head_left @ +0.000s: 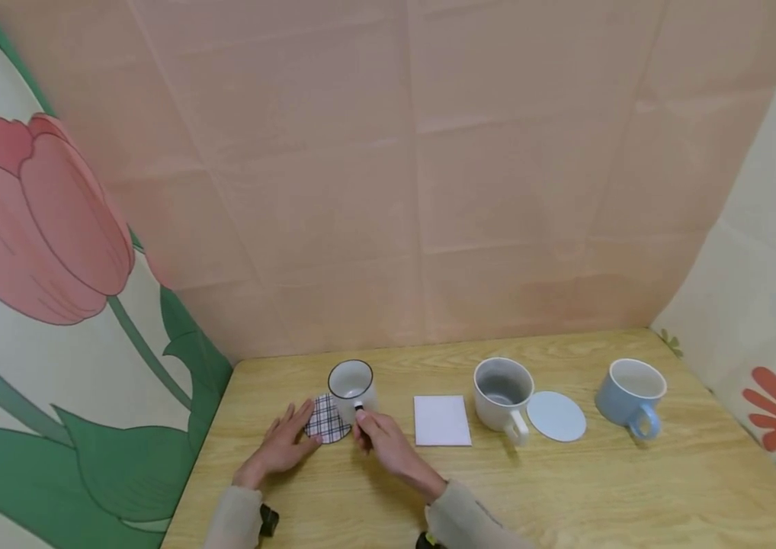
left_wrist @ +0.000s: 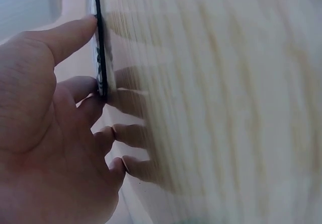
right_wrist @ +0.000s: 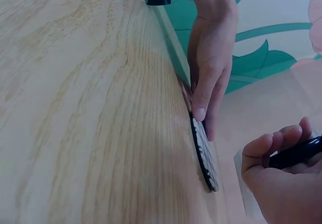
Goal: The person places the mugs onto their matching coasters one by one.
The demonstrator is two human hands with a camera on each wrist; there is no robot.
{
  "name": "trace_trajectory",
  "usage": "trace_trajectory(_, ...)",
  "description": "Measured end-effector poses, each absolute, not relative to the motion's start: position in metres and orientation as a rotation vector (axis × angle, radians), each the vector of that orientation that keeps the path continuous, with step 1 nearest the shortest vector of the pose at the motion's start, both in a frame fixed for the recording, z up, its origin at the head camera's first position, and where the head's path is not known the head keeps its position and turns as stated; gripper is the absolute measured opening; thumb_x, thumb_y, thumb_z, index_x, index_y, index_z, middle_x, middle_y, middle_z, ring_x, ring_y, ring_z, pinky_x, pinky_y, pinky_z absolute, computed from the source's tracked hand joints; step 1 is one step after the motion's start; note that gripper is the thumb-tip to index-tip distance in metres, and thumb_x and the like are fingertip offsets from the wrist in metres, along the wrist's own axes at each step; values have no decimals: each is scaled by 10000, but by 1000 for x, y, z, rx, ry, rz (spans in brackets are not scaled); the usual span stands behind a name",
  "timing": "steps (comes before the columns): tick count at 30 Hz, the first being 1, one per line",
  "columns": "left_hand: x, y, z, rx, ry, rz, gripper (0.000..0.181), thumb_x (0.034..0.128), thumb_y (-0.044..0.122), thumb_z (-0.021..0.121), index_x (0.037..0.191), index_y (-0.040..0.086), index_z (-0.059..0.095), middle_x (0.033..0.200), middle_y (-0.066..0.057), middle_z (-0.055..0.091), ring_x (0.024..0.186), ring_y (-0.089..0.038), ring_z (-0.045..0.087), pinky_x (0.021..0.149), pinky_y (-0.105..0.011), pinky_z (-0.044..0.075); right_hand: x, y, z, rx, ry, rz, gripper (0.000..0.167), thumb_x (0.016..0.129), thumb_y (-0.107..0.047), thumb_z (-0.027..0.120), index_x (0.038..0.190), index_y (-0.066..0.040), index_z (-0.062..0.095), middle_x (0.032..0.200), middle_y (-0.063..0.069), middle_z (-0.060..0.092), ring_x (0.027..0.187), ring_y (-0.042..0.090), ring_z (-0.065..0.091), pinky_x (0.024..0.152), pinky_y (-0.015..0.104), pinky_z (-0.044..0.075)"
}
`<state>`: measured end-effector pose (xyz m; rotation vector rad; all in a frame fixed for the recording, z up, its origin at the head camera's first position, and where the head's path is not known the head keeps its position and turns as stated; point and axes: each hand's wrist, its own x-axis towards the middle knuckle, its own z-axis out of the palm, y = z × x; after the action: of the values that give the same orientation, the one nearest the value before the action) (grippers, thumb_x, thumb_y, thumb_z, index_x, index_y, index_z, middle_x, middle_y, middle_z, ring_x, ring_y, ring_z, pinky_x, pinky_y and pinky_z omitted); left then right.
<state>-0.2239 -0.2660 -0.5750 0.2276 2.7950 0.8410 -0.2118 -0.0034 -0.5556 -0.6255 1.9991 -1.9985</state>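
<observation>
The right hand [head_left: 391,450] grips the handle of a white mug [head_left: 347,389] with a dark rim, held upright at the right side of a round plaid coaster [head_left: 325,424] and overlapping its edge in the head view. In the right wrist view the dark handle [right_wrist: 297,153] is between the curled fingers and thumb of the right hand [right_wrist: 287,183]. Fingers fairly straight, the left hand [head_left: 283,444] touches the left side of the coaster. The left wrist view has the thumb and index finger of the left hand [left_wrist: 55,118] against the thin coaster edge [left_wrist: 100,53].
To the right on the wooden table [head_left: 546,503] lie a square white coaster [head_left: 442,421] and a round pale one [head_left: 556,416]. A white mug [head_left: 503,393] stands between them, a blue mug [head_left: 628,396] farther right. A pink cloth [head_left: 415,191] hangs behind.
</observation>
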Motion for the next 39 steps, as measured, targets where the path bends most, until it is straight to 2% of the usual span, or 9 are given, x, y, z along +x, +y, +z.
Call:
trace_trajectory(3, -224, -267, -575, 235, 2795, 843, 759, 1080, 418, 610, 1697, 122, 283, 1783, -92, 220, 1653, -453, 73, 1326, -677, 28, -212, -5, -552, -623, 2005, -1998, 503, 1190, -274, 326, 944, 75, 592, 833, 185, 541, 733, 122, 501, 636, 239, 498)
trace_trajectory(12, -225, -265, -574, 227, 2785, 858, 748, 1080, 393, 616, 1695, 119, 291, 1780, -101, 229, 1651, -458, 79, 1326, -677, 26, -211, -9, -546, -641, 2003, -2004, 495, 1188, -275, 333, 927, 60, 588, 814, 102, 535, 744, 153, 502, 638, 219, 483)
trace_trajectory(17, -226, -264, -575, 245, 2780, 866, 753, 1077, 408, 618, 1693, 121, 295, 1779, -98, 230, 1651, -458, 79, 1325, -680, 29, -211, -10, -546, -664, 2006, -2004, 488, 1186, -260, 332, 904, 48, 584, 794, 142, 530, 721, 114, 490, 620, 206, 470)
trace_trajectory(21, -225, -266, -576, 244, 2786, 858, 753, 1075, 404, 624, 1692, 117, 301, 1779, -100, 236, 1649, -464, 82, 1325, -682, 38, -212, -14, -548, -668, 1993, -2000, 507, 1184, -260, 337, 912, 96, 575, 797, 191, 532, 706, 87, 486, 617, 206, 463)
trace_trajectory(25, -225, -268, -574, 237, 2781, 867, 754, 1071, 401, 633, 1689, 114, 309, 1777, -107, 240, 1647, -472, 79, 1321, -689, 36, -214, -16, -551, -658, 1967, -2002, 535, 1185, -263, 331, 949, 161, 555, 802, 187, 526, 703, 78, 485, 621, 207, 457)
trace_trajectory(35, -223, -268, -571, 231, 2783, 862, 766, 1072, 412, 638, 1695, 123, 299, 1776, -100, 245, 1652, -453, 90, 1326, -678, 43, -218, -19, -559, -671, 1932, -1979, 506, 1184, -262, 316, 925, 82, 581, 824, 138, 524, 741, 126, 489, 646, 218, 460)
trace_trajectory(39, -222, -268, -570, 226, 2783, 874, 758, 1071, 385, 645, 1691, 114, 304, 1773, -112, 250, 1651, -455, 94, 1327, -675, 46, -221, -24, -565, -692, 1928, -1967, 547, 1185, -263, 313, 968, 176, 557, 836, 209, 530, 747, 129, 492, 661, 221, 467)
